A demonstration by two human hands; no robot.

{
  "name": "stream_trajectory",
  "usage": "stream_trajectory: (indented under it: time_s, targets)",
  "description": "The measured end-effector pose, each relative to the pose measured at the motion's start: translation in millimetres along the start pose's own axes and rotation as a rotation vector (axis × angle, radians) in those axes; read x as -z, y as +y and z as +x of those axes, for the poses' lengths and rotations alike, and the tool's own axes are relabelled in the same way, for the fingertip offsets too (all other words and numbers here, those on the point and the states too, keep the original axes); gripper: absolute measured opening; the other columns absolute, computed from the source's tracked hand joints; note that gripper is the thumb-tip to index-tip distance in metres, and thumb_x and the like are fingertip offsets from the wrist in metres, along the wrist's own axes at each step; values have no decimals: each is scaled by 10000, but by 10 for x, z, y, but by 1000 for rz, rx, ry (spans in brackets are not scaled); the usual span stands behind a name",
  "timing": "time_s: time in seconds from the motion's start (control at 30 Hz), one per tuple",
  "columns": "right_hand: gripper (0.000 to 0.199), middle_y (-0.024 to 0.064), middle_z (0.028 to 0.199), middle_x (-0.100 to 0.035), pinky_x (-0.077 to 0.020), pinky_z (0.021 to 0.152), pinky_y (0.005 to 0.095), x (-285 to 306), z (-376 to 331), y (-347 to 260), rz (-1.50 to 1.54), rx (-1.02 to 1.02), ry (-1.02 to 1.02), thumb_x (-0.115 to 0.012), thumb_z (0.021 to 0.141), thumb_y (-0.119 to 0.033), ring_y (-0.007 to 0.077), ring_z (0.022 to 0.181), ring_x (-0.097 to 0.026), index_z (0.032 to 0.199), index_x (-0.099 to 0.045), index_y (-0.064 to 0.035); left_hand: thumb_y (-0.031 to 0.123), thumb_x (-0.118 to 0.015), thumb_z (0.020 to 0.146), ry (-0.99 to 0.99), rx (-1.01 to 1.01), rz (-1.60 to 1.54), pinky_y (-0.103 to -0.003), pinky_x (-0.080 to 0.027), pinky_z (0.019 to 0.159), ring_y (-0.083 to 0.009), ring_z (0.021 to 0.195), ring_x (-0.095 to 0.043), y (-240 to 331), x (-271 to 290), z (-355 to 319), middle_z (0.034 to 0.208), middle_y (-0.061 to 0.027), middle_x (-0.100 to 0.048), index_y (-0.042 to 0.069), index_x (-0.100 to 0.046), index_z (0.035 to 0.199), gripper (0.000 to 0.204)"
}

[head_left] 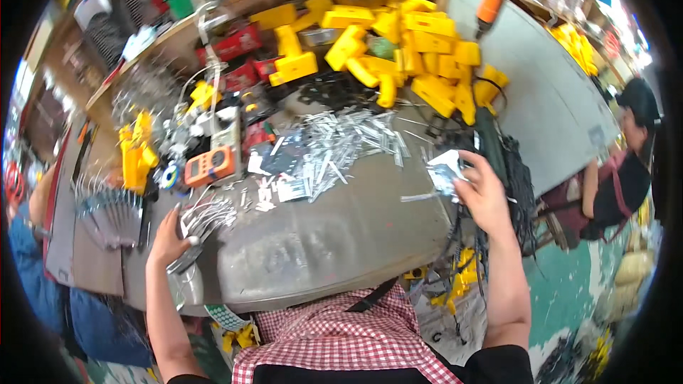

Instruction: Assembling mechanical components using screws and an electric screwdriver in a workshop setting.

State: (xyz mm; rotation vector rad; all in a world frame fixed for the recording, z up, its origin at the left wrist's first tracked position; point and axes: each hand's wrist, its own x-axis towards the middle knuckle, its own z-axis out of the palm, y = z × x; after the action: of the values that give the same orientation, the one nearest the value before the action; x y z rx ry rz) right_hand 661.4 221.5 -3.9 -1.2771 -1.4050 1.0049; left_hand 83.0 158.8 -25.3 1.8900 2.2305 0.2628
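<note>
The right hand [485, 195] has its thumb and index finger closed on a crinkled silvery packet [445, 171], pinching it by its right edge. The rest of the packet juts leftward from those fingertips, over the grey work surface [320, 242]. Its sheen blurs its outline, so I cannot tell its true long axis or whether anything is inside it.

1 thin pale strip [420, 198] lies to the left of the right thumb and slightly nearer the body, its long axis running roughly left to right, in line with the fingertips. The heap of thin silvery pieces [341, 146] lies farther left and a little beyond the right fingers; its pieces point many ways, and of the 2 hands the right is nearer to its middle.

The left hand [168, 245] is well apart from the packet. Its fingers and thumb curve about the near end of a bundle of pale wires [210, 217]; I cannot tell whether they grip it. The bundle's long axis slants from beside the thumb up and rightward, away from the body, its strands fanning out. Beyond the left fingertips and slightly right sits an orange meter [209, 166].
</note>
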Motion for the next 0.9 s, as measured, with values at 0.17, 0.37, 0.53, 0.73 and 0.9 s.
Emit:
stream_trajectory:
  time_s: [0.17,0.37,0.53,0.73,0.9]
  targets:
    - [360,142,928,-647,-484,722,296,-1036,1079,249,-278,95,-315,-566,838,-26,205,768,-645,1189,-488,-21,124,-769,569,49,96,-23,-386,-365,997,-343,1173,-442,190,57,-109,1248,-187,-484,8,-400,1293,821]
    - [362,135,920,-634,-482,738,330,-1594,1804,263,-532,291,-194,-627,820,-179,230,785,-611,1135,-542,-21,187,-803,507,-4,183,-76,-395,-408,935,-341,1087,-499,60,132,-235,1156,-162,-535,29,-459,1215,803]
    - [235,112,908,-665,-500,709,285,-1944,2581,1,-364,215,-303,-582,849,-123,173,767,-644,1053,-601,-9,196,-811,502,25,128,-13,-410,-415,901,-343,1038,-510,60,137,-194,1090,-150,-543,45,-480,1152,745]
    - [199,137,963,-654,-492,784,328,-3189,3726,-284,-415,688,-388,-564,838,-92,264,894,-635,1018,-630,-37,221,-832,481,49,129,1,-410,-400,867,-339,958,-515,82,80,-190,1010,-142,-539,39,-505,1107,729]
    - [212,172,941,-650,-471,790,365,-4327,4354,-471,-687,626,-723,-545,831,-151,271,861,-615,988,-652,-56,228,-834,455,43,106,-12,-411,-389,831,-327,932,-516,69,112,-149,981,-132,-542,44,-513,1065,713]
